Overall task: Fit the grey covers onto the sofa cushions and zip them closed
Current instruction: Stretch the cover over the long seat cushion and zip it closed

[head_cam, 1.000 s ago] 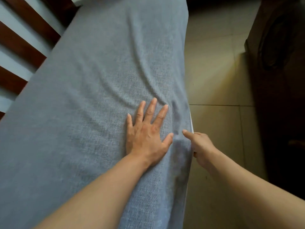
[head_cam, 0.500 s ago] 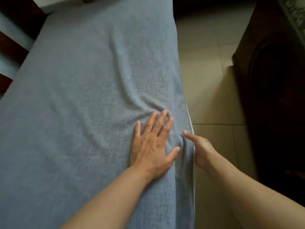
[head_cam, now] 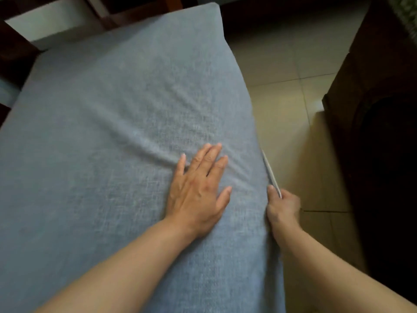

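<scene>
A long sofa cushion in a grey cover fills most of the view and runs away from me. My left hand lies flat on top of it with straight fingers, and creases fan out from the fingertips. My right hand is at the cushion's right side edge, fingers curled round the cover's edge there. A thin pale strip, the cushion showing at the cover's open seam, runs ahead of that hand. The zip pull itself is hidden.
Pale floor tiles lie to the right of the cushion. A dark wooden piece of furniture stands at the far right. Dark wooden slats of the sofa frame show at the upper left.
The view has tilted up, so the cushion's far end shows. Both hands have slid a little farther along the right edge. The pale strip at the seam shows more.
</scene>
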